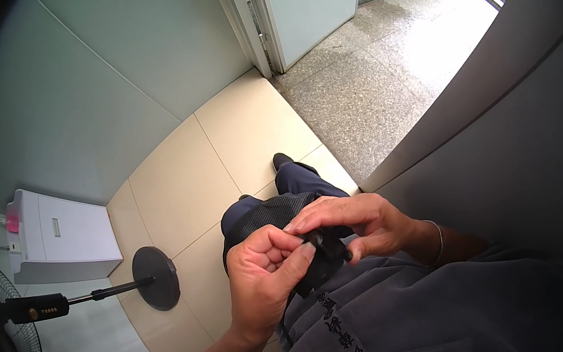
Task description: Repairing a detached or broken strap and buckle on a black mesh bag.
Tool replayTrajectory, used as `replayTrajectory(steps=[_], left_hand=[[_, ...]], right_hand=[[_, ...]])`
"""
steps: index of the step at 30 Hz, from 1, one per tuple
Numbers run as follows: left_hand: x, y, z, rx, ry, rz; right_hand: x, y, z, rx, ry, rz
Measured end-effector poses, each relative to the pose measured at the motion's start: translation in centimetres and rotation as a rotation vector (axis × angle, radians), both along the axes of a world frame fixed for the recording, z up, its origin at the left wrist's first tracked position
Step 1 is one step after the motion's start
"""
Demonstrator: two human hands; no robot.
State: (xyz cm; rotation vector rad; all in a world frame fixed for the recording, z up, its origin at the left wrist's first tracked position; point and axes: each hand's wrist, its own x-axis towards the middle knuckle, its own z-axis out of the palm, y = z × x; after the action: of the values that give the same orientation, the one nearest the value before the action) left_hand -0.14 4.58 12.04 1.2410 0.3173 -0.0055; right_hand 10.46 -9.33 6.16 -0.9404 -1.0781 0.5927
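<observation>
Close in front of my body, my left hand (pixel 264 274) and my right hand (pixel 369 223) meet around a small black object (pixel 326 263). Its exact kind I cannot make out, since the fingers cover much of it. My left thumb presses against its near left side, with the other fingers curled. Over its top reach my right fingers, while the right thumb lies at its right edge. Black mesh fabric (pixel 270 219) hangs just beyond the hands, over my dark blue trousers (pixel 299 181).
At left stand a black pedestal fan (pixel 34 309) with a round base (pixel 155 279) and a white cabinet (pixel 63 235). Beige floor tiles (pixel 182 183) meet grey stone paving (pixel 356 93) at an open doorway. A dark curved panel (pixel 489 118) rises close on my right.
</observation>
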Motion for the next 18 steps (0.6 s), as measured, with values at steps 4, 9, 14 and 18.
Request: replayTrajectory(steps=[4,9,14,18], left_hand=[[0.1,0.1,-0.4,-0.020,-0.004,-0.003],[0.0,0.2,-0.7,-0.068,0.057,0.008],[0.1,0.3,-0.4,-0.130,0.056,-0.003],[0.3,0.3,-0.1,-0.106,0.052,0.001]], right_hand=[[0.0,-0.1,0.3,0.014,-0.127,-0.092],[-0.2,-0.5,1.1,-0.100,0.040,-0.084],[-0.6,-0.2,0.2,-0.043,0.396,-0.026],[-0.9,0.0,0.3,-0.031,0.397,-0.002]])
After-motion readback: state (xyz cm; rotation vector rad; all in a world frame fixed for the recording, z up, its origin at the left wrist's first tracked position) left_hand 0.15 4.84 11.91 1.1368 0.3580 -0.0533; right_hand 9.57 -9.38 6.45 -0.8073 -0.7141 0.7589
